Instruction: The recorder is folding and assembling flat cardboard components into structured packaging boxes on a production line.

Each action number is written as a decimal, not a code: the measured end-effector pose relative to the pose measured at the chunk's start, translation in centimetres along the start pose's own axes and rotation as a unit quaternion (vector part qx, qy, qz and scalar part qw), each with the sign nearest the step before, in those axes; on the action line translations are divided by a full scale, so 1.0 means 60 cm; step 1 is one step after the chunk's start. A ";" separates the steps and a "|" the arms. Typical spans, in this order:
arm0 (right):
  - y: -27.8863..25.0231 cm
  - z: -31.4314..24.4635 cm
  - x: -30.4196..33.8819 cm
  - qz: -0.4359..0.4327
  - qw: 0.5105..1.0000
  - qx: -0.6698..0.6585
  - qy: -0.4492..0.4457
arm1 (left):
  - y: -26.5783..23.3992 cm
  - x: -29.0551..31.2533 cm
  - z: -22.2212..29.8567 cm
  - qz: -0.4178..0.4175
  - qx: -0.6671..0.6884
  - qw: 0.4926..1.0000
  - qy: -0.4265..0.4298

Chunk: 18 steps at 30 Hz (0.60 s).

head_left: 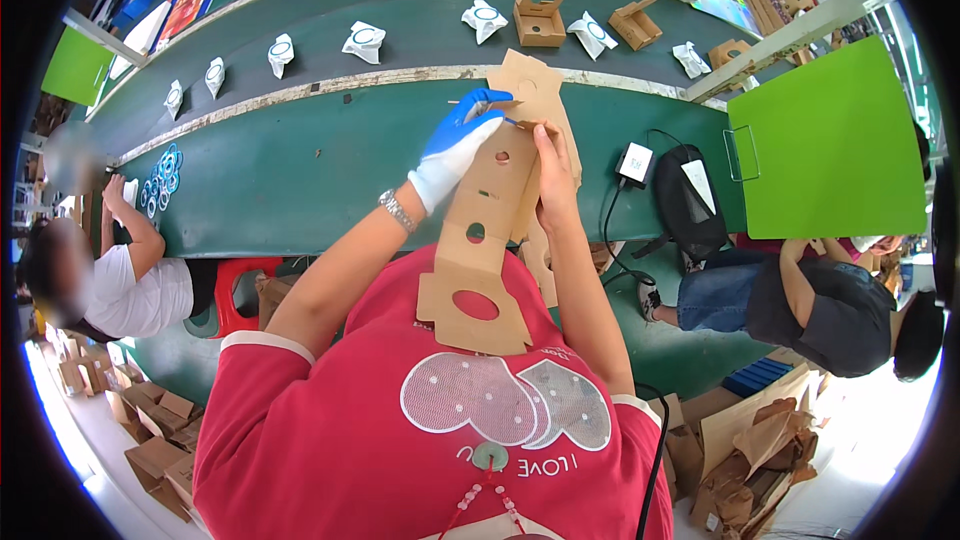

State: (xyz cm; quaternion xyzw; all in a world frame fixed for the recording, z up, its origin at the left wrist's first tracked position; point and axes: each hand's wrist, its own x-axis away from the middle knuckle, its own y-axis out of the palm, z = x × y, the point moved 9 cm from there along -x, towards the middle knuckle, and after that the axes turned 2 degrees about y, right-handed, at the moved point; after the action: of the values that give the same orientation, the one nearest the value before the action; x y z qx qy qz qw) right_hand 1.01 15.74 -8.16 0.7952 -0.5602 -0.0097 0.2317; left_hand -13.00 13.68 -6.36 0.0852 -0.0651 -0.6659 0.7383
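Note:
A flat brown cardboard box blank (480,262) with cut-out holes slants from the bench edge down against my red shirt. My left hand (455,148), in a white and blue glove, pinches a flap at its upper part. Opposite it, my bare right hand (552,172) has its fingers closed on the blank's right-hand flap. The fingertips of both hands are close together. Beneath lies more flat cardboard (530,75), partly hidden by the blank and my hands; I cannot tell how many pieces.
Across the bench, a dark conveyor (420,15) carries several white wrapped pieces and open boxes (540,28). A white adapter box (635,164) with a cable and a black bag (692,202) lie right. Co-workers sit left (140,285) and right (820,305). Blue rings (162,180) lie left.

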 end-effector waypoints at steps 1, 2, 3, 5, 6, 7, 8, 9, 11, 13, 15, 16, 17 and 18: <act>-0.005 -0.003 0.007 0.012 1.000 0.024 -0.014 | 0.008 0.011 -0.001 -0.012 0.019 1.000 -0.021; -0.009 -0.003 0.011 0.018 0.999 0.023 -0.014 | 0.014 0.019 0.012 -0.006 -0.029 1.000 0.002; -0.011 -0.004 0.014 0.014 0.999 0.049 -0.010 | 0.016 0.019 0.008 -0.010 -0.028 1.000 -0.001; -0.008 -0.015 0.019 0.011 0.997 0.075 -0.005 | 0.011 0.018 0.006 0.016 -0.121 0.992 -0.014; -0.005 -0.028 0.021 0.009 0.997 0.071 -0.018 | 0.018 0.019 0.030 0.008 -0.206 0.977 0.060; -0.001 -0.042 0.023 0.009 0.997 0.065 -0.032 | 0.026 0.019 0.035 0.003 -0.205 0.977 0.058; 0.006 -0.056 0.024 0.002 0.998 0.048 -0.044 | 0.026 0.024 0.055 0.054 -0.185 0.977 0.097; 0.013 -0.065 0.028 0.006 0.998 0.046 -0.043 | 0.023 0.030 0.075 0.104 -0.163 0.972 0.136; 0.020 -0.089 0.040 0.049 0.996 -0.024 -0.068 | 0.032 0.023 0.082 0.105 -0.026 0.990 0.088; 0.021 -0.099 0.047 0.072 0.995 -0.041 -0.063 | 0.027 0.018 0.116 0.148 0.103 0.973 0.143; 0.012 -0.083 0.057 0.133 0.987 -0.094 0.015 | 0.031 0.025 0.126 0.157 0.100 0.976 0.112; 0.004 -0.071 0.055 0.131 0.989 -0.057 0.032 | 0.029 0.026 0.107 0.147 0.086 0.981 0.087; -0.011 -0.057 0.052 0.131 0.989 -0.057 0.035 | 0.027 0.027 0.084 0.136 0.072 0.986 0.060; -0.008 -0.032 0.045 0.059 0.994 -0.055 0.068 | 0.026 0.040 0.072 0.098 0.029 0.990 0.098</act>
State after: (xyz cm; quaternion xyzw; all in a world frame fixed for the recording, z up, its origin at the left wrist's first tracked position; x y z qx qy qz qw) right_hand 2.95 14.12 -5.95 0.7456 -0.5879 0.0277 0.3126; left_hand -12.11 11.31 -1.87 0.1649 -0.0201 -0.5769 0.7997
